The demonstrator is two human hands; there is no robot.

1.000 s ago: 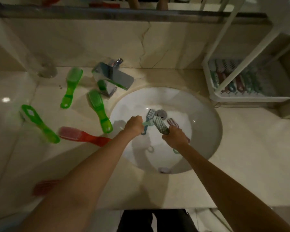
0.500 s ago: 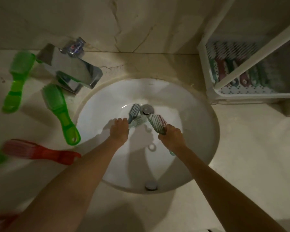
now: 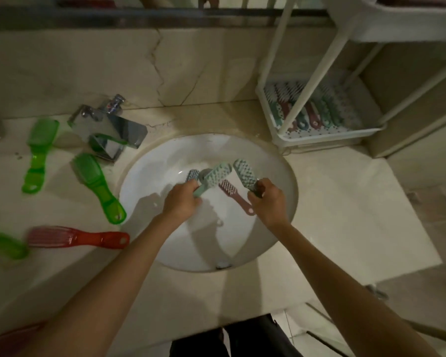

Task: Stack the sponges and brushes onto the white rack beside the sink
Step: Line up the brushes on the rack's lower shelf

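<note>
Over the white sink basin [image 3: 273, 222], my left hand [image 3: 182, 202] grips the handle of a pale green brush [image 3: 215, 175], its head pointing up and right. My right hand [image 3: 267, 200] grips another pale green brush [image 3: 245, 173] by its handle, head tilted up and left. A pink brush [image 3: 233, 194] lies in the basin between my hands. A blue-grey brush [image 3: 192, 174] rests by the drain. The white rack [image 3: 317, 131] stands at the right of the sink, with several brushes lying side by side on its bottom shelf.
A chrome tap [image 3: 108, 135] sits left of the basin. On the counter at the left lie green brushes [image 3: 38, 153] [image 3: 98, 186] and a red brush [image 3: 75, 237]. Another green brush [image 3: 0, 243] is at the left edge. The rack's white posts rise above its shelf.
Both hands have lifted their pale green brushes up off the basin floor, and the right hand moved right. The pink brush, hidden before, now lies in view.
</note>
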